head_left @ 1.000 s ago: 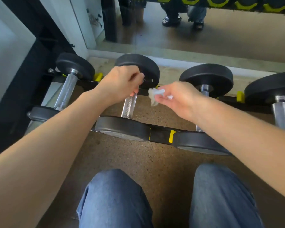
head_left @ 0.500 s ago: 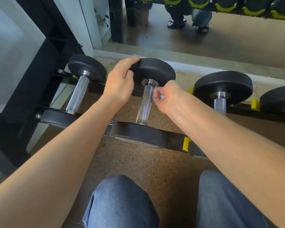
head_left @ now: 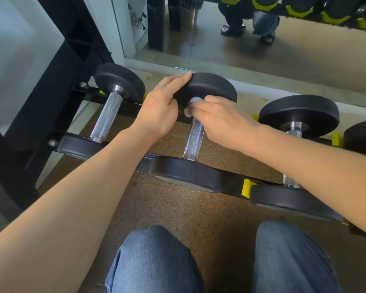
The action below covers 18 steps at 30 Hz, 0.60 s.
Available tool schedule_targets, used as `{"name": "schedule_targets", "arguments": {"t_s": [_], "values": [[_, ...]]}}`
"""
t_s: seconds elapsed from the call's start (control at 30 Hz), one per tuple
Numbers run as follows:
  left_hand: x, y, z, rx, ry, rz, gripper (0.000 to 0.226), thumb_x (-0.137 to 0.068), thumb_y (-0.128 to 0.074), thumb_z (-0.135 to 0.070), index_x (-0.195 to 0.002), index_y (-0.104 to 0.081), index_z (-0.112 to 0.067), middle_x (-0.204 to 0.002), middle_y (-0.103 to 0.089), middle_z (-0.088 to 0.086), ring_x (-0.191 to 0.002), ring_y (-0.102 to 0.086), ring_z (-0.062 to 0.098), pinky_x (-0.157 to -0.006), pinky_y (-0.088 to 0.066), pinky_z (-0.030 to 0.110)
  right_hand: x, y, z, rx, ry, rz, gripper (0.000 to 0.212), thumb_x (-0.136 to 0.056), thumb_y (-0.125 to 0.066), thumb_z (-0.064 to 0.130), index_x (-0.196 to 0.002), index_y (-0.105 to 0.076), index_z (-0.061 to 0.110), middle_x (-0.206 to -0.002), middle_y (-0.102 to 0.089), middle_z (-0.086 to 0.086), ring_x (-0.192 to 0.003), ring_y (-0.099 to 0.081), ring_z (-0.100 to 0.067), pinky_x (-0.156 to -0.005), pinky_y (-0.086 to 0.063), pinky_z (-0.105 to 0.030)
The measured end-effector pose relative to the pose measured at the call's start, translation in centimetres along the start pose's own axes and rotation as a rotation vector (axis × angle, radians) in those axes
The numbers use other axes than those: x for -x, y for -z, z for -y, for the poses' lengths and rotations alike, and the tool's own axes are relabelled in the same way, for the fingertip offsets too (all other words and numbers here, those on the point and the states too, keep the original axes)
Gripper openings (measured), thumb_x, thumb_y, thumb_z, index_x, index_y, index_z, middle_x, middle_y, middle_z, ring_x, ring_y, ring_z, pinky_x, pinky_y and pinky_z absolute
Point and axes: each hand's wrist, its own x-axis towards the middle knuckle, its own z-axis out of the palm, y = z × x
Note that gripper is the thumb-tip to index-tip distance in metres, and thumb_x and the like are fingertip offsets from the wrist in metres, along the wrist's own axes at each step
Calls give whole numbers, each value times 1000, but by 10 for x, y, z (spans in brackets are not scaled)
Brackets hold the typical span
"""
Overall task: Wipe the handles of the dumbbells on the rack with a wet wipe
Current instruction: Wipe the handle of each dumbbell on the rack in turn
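The wet wipe (head_left: 189, 106), soft and limp, is bunched under the curled fingers of the right hand (head_left: 222, 121) and pressed on the far end of the middle dumbbell's handle (head_left: 193, 140). That dumbbell lies on the rack (head_left: 230, 182). The left hand (head_left: 159, 106) is laid on the far weight plate (head_left: 211, 86), fingers straight and together. The dumbbell is judged heavy and rigid; its knurled metal handle should give grip, so the wipe is best wrapped around it.

no readable text, labels, brands or numbers on any dumbbell or rack
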Motion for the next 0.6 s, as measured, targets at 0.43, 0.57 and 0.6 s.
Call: {"name": "schedule_targets", "arguments": {"t_s": [0.43,0.57,0.6], "values": [[4,-6,2,-25,35,36,88,-77,-34,21,-152,-40,-25,-152,-39,1,-142,-33,16,-118,-32,35,-2,4,34,-1964,-1659,-478,21,-88,-40,-4,-92,-59,5,-80,-59,-9,-53,-44,-9,-45,-36,-16],[5,-6,0,-49,50,39,91,-76,-37,22,-153,-37,-27,-154,-37,0,-143,-32,17,-116,-36,35,1,3,33,-2152,-1440,-208,34,-91,-42,12,-117,-60,1,-94,-72,-14,-51,-39,-9,-49,-27,-20],[6,-6,-1,-43,55,38,92,-76,-37,22,-153,-37,-27,-154,-37,0,-143,-32,17,-116,-36,35,3,3,32,-2157,-1415,-180,34,-93,-43,13,-119,-60,1,-88,-72,-13,-50,-38,-8,-51,-26,-21]]}}
